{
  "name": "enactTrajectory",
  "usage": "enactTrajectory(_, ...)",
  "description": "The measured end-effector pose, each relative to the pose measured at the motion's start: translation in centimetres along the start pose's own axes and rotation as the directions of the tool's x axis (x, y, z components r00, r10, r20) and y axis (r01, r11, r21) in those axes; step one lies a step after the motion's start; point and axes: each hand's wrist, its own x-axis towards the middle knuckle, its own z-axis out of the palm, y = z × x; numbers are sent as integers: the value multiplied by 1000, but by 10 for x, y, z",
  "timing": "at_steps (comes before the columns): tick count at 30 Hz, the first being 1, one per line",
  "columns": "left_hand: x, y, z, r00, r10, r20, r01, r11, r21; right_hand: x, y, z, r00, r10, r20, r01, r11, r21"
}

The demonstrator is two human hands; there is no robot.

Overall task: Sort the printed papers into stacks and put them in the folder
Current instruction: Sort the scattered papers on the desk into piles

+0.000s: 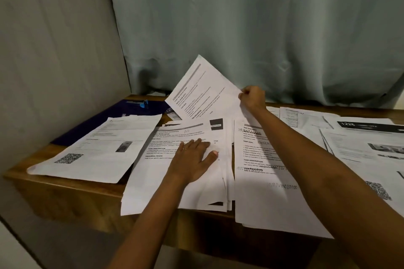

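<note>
Printed white papers lie spread over a wooden table (pixel 65 183). My left hand (pixel 194 157) rests flat, fingers straight, on the middle stack (pixel 166 183), which overhangs the table's front edge. My right hand (pixel 251 97) pinches the right edge of a single printed sheet (pixel 203 91) and holds it lifted and tilted above the back of the table. A dark blue folder (pixel 113 116) lies at the back left, partly under a sheet with a QR code (pixel 96 150). Another stack (pixel 262 181) lies under my right forearm.
More printed sheets (pixel 360 144) cover the right side of the table, one with a QR code near the right edge. A blue clip (pixel 143 103) sits on the folder's far end. A grey-green curtain (pixel 262 28) hangs behind the table; a wall stands at left.
</note>
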Motion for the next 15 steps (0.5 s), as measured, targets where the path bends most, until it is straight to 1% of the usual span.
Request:
enactTrajectory(3, -1, 1, 0, 1000, 4, 1, -4, 1000, 11, 3, -16, -9, 991, -62, -123, 67, 997, 43)
enactTrajectory(7, 0, 2, -2, 1000, -6, 17, 6, 1000, 22, 4, -39, -32, 956, -82, -283, 117, 987, 110)
enactTrajectory(9, -2, 4, -5, 1000, -3, 7, 3, 1000, -4, 2, -49, -42, 934, -89, -347, 149, 977, 151)
enactTrajectory(11, -6, 8, -13, 997, 4, -71, -12, 994, -106, 0, -59, -50, 926, -48, -375, 130, 972, 198)
enactTrajectory(13, -10, 13, -31, 978, -32, -205, -10, 980, -200, -3, -66, -53, 931, 0, -365, 91, 969, 230)
enactTrajectory(15, -15, 10, -52, 945, -44, -323, -9, 987, -162, -10, -72, -50, 952, 85, -295, 5, 956, 292)
